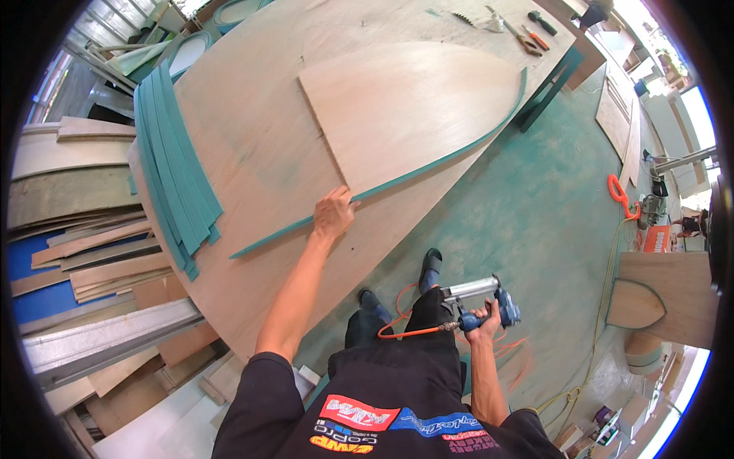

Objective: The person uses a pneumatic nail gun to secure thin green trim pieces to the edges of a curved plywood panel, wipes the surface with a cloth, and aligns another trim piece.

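Observation:
A curved plywood panel lies flat on the large wooden worktable. Along its near curved edge runs a thin teal strip, whose free end reaches past the panel's corner to the left. My left hand closes round that strip at the corner, thumb and fingers pressing it to the panel. In my right hand is a blue and silver air nail gun, held by its handle off to the right of the table. An orange air hose joins the gun's grip end.
Several teal strips are stacked at the table's left. Pliers, an orange-handled tool and a black-handled tool lie at the far corner. Wood offcuts pile up on the left. A yellow hose crosses the floor.

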The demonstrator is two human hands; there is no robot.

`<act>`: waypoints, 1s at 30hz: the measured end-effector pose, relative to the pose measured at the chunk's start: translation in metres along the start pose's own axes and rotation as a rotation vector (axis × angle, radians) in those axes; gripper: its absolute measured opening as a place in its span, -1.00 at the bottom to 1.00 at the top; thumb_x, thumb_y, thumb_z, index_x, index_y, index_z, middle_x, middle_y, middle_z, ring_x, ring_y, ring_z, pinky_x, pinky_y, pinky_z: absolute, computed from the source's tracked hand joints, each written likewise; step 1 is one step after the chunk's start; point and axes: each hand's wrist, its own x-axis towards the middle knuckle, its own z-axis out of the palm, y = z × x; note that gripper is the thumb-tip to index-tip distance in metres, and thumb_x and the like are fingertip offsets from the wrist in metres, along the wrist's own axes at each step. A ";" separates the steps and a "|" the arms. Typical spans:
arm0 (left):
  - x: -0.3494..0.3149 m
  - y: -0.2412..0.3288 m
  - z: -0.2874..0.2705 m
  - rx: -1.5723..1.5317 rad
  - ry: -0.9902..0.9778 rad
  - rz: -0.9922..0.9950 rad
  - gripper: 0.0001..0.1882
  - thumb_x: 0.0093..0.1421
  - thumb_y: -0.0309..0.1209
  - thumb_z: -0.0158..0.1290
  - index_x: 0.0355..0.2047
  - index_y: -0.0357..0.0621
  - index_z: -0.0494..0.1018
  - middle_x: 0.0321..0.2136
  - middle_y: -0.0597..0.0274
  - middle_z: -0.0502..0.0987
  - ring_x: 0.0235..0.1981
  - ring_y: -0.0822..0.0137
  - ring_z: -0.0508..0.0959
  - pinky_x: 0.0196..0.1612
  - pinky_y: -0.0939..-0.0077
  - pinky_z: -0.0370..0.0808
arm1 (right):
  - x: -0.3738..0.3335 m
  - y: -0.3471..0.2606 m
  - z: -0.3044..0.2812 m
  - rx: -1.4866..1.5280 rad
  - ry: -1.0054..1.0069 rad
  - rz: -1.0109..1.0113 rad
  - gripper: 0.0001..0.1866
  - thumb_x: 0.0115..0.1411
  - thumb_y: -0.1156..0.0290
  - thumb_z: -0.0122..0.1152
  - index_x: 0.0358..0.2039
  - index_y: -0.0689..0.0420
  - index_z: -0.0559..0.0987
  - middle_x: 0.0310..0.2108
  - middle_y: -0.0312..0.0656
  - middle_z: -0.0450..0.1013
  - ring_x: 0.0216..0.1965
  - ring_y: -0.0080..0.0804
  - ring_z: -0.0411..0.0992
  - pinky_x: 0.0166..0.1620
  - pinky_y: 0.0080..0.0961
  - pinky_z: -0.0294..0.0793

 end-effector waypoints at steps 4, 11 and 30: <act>0.000 -0.002 -0.011 0.035 -0.021 0.004 -0.79 0.09 -0.32 0.22 -0.39 -0.24 0.59 -0.37 0.09 0.58 -0.25 0.03 0.57 -0.20 0.16 0.50 | 0.023 -0.032 -0.057 0.074 0.174 -0.091 -0.71 0.33 0.07 0.10 -0.37 0.02 0.48 -0.69 -0.45 0.18 -0.66 -0.57 0.17 -0.40 -0.48 0.34; -0.006 0.001 -0.023 0.183 -0.010 0.065 -0.83 0.05 -0.38 0.24 -0.41 -0.23 0.57 -0.33 0.05 0.59 -0.25 0.01 0.56 -0.18 0.17 0.49 | 0.063 -0.080 -0.103 0.368 0.307 -0.093 -0.65 0.33 0.04 0.07 -0.43 0.03 0.44 -0.73 -0.42 0.19 -0.64 -0.50 0.21 -0.36 -0.37 0.39; -0.037 0.177 0.032 0.163 -0.108 -0.365 -0.93 0.02 -0.44 0.20 -0.46 -0.14 0.60 -0.41 0.20 0.56 -0.24 0.08 0.52 -0.09 0.19 0.36 | 0.227 -0.249 -0.002 0.269 0.194 -0.049 -0.65 0.36 0.03 0.01 -0.43 0.02 0.45 -0.72 -0.44 0.20 -0.64 -0.54 0.19 -0.39 -0.44 0.35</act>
